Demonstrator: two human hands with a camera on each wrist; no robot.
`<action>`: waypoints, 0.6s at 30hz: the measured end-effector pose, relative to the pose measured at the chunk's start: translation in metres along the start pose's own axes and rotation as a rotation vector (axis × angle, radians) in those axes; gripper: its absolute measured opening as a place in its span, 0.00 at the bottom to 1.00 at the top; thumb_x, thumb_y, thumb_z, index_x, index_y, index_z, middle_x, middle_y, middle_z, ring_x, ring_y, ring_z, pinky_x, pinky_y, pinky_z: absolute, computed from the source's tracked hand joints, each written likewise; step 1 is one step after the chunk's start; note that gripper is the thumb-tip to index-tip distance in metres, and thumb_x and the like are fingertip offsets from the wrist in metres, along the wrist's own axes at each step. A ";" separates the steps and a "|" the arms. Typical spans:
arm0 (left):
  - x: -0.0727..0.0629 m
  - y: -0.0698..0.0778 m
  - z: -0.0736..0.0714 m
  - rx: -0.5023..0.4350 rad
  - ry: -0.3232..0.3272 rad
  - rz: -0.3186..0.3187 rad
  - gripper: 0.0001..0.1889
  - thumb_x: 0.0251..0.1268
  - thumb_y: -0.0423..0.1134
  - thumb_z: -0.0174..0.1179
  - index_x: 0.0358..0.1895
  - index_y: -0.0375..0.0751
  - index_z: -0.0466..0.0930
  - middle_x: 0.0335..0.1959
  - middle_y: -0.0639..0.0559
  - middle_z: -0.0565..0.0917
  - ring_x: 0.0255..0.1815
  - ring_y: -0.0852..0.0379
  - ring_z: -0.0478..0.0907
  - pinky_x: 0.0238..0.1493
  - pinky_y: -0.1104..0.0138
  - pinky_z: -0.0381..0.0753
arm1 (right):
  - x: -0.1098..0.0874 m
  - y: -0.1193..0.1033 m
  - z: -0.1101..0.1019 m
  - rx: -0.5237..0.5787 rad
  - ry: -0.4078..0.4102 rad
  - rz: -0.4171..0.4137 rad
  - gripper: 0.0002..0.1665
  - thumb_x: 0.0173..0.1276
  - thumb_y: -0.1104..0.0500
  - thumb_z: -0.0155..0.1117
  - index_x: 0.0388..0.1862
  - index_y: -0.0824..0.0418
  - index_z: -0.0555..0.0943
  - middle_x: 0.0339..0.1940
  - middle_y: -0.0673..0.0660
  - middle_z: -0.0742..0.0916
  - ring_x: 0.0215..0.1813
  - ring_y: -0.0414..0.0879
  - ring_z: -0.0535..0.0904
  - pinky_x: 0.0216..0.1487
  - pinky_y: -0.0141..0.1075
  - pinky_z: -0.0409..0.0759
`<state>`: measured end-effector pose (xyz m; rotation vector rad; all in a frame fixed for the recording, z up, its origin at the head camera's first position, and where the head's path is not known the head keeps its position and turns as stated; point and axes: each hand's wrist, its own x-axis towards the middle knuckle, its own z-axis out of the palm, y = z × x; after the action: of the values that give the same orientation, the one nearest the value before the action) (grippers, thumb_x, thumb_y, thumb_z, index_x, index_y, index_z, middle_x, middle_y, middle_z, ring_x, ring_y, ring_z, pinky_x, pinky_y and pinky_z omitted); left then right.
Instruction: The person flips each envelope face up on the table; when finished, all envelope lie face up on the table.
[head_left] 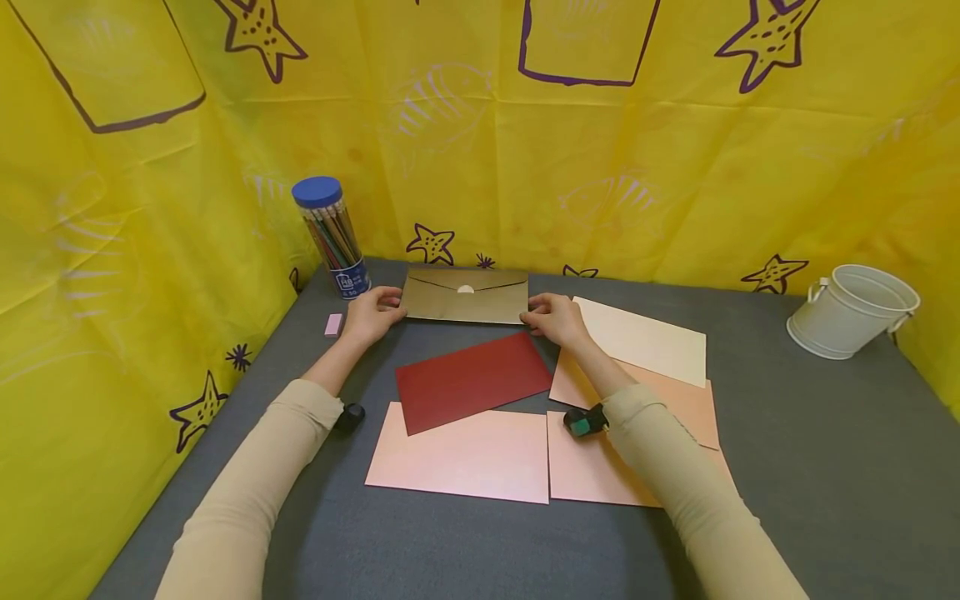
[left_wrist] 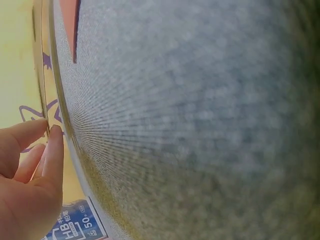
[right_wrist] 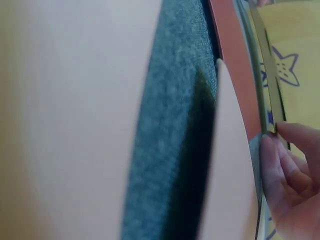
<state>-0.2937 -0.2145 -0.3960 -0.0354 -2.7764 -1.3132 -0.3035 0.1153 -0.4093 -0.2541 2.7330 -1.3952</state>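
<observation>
A gold envelope (head_left: 465,307), its pointed flap closed under a pale round seal, is held level at the back of the table. My left hand (head_left: 372,315) pinches its left end between thumb and fingers, and my right hand (head_left: 555,318) pinches the right end. In both wrist views the envelope appears as a thin edge between the fingertips. Just in front of it lies a red envelope (head_left: 472,379), tilted, overlapping a pink envelope (head_left: 465,458). Below my right forearm are a second pink envelope (head_left: 592,475), a peach envelope (head_left: 675,400) and a cream envelope (head_left: 652,337).
A clear tub of pencils (head_left: 330,233) with a blue lid stands at the back left. Near it lies a small pink eraser (head_left: 333,325). At the far right is a white metal bucket (head_left: 851,312). Yellow patterned cloth (head_left: 525,167) hangs behind the grey table (head_left: 420,542).
</observation>
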 end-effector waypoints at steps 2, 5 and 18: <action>0.000 0.000 0.000 0.000 0.008 0.000 0.22 0.65 0.33 0.62 0.61 0.29 0.74 0.53 0.33 0.81 0.53 0.40 0.80 0.55 0.54 0.78 | 0.001 0.000 0.001 0.000 0.004 -0.003 0.24 0.67 0.58 0.67 0.59 0.70 0.78 0.41 0.65 0.88 0.32 0.48 0.87 0.35 0.34 0.84; 0.000 -0.001 0.000 0.004 0.021 -0.006 0.22 0.65 0.33 0.63 0.61 0.29 0.75 0.52 0.34 0.81 0.53 0.40 0.80 0.55 0.54 0.78 | 0.002 0.001 0.002 0.010 0.008 -0.002 0.24 0.67 0.59 0.67 0.59 0.70 0.78 0.40 0.65 0.88 0.32 0.49 0.87 0.35 0.35 0.84; -0.001 -0.003 -0.001 -0.003 0.022 0.007 0.21 0.66 0.32 0.62 0.60 0.28 0.75 0.53 0.33 0.81 0.54 0.40 0.80 0.55 0.54 0.77 | 0.001 -0.002 0.005 -0.002 0.017 0.028 0.26 0.67 0.55 0.67 0.61 0.67 0.78 0.42 0.63 0.88 0.35 0.48 0.88 0.49 0.43 0.81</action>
<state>-0.2933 -0.2168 -0.3977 -0.0311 -2.7536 -1.3076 -0.3041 0.1102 -0.4109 -0.2045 2.7401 -1.3947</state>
